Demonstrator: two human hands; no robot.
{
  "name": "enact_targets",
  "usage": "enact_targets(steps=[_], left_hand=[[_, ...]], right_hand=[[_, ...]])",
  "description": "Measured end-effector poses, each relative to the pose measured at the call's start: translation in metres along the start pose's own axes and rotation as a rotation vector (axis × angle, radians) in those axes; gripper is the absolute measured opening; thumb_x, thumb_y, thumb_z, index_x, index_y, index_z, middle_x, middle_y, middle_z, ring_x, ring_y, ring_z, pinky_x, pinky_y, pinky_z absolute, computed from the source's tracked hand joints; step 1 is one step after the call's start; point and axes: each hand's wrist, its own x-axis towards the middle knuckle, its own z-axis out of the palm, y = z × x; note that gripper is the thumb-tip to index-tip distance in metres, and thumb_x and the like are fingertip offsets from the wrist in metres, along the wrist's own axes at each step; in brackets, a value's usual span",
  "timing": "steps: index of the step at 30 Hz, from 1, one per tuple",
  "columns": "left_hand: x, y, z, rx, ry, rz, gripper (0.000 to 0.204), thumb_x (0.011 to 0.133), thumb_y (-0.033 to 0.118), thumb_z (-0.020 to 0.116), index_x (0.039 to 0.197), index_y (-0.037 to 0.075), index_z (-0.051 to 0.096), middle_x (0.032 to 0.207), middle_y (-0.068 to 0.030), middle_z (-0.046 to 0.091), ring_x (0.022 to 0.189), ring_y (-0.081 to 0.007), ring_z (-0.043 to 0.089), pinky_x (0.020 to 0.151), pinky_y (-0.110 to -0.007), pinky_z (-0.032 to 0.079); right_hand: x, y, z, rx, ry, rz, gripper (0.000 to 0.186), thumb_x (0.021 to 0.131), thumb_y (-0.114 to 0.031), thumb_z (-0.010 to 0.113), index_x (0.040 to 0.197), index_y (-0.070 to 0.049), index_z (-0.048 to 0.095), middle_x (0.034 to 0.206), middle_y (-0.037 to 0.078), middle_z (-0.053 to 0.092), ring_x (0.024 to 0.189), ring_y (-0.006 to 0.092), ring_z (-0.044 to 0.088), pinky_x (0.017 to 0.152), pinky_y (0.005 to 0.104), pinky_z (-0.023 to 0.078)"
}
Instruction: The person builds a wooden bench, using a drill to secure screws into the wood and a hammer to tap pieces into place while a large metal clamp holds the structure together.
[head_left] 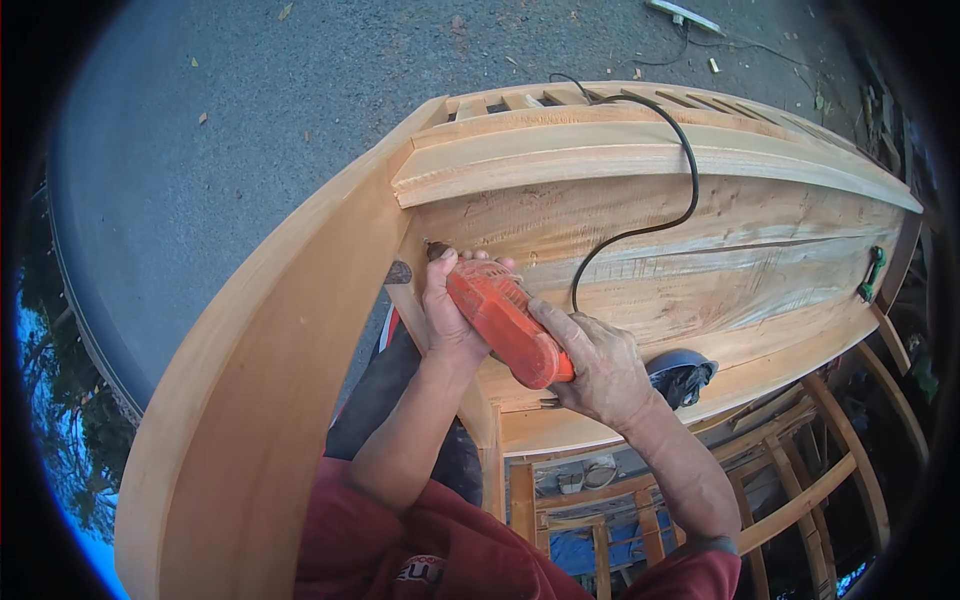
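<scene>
An orange corded power drill is held between my two hands over the corner of a wooden bench frame. My left hand wraps round its front end, close to the dark nose. At the back end my right hand closes round the grip, which is mostly hidden under it. The nose points at the corner where the pale seat boards meet the wide curved side piece; whether it touches the wood I cannot tell. A black cord loops from the tool over the back rail.
To the right of my right hand, a dark bowl with black plastic sits on the boards. A green-handled tool lies at the far right end. More wooden frames stand at the lower right. Grey pavement lies beyond.
</scene>
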Motion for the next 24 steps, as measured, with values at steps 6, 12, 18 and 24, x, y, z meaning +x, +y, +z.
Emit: enact_targets(steps=[6,12,18,24], left_hand=[[0.0,-0.001,0.007,-0.012,0.0,-0.009,0.022,0.092,0.033,0.059,0.091,0.011,0.055,0.093,-0.0047,0.06,0.097,-0.0345,0.065,0.082,-0.055,0.055],[0.002,0.0,0.01,-0.043,0.015,0.001,0.022,0.092,0.033,0.059,0.091,0.012,0.055,0.092,-0.0044,0.059,0.097,-0.0339,0.064,0.082,-0.054,0.055],[0.011,-0.006,0.004,-0.056,-0.047,0.034,0.024,0.092,0.035,0.058,0.091,0.011,0.056,0.096,-0.0047,0.06,0.098,-0.0332,0.064,0.084,-0.054,0.054],[0.009,-0.004,0.011,-0.008,-0.07,0.028,0.037,0.093,0.045,0.053,0.09,0.01,0.06,0.094,-0.0116,0.064,0.093,-0.031,0.063,0.086,-0.048,0.053]], right_hand=[[0.007,0.004,-0.006,0.005,-0.01,-0.01,0.087,0.068,-0.009,0.078,0.147,-0.016,0.043,0.087,0.008,0.062,0.082,0.0281,0.066,0.067,0.0411,0.056],[0.014,0.005,-0.011,-0.044,-0.044,-0.037,0.087,0.065,-0.008,0.078,0.145,-0.016,0.045,0.085,0.008,0.062,0.079,0.028,0.066,0.066,0.0405,0.056],[0.021,0.014,-0.017,-0.082,-0.069,-0.073,0.087,0.062,-0.02,0.088,0.139,-0.012,0.05,0.088,0.012,0.066,0.079,0.0302,0.068,0.068,0.0417,0.056],[0.032,0.006,-0.028,-0.23,-0.129,-0.129,0.08,0.067,-0.018,0.084,0.14,-0.014,0.05,0.089,0.01,0.065,0.08,0.0296,0.068,0.067,0.0414,0.056]])
